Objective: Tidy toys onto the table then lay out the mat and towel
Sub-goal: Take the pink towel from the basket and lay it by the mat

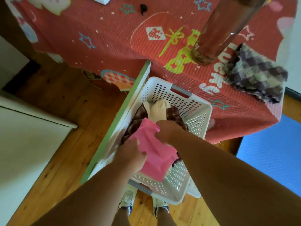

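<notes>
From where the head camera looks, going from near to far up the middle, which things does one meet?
White sneakers → white perforated plastic basket → pink cloth held in both hands → cream knitted garment → red patterned mat.

Below me runs a warm wooden plank floor (53, 101). A white cabinet (24, 144) stands at my left, a green-edged white panel (117, 115) leans beside it, and a blue floor mat (273, 154) lies at my right in soft daylight.
</notes>
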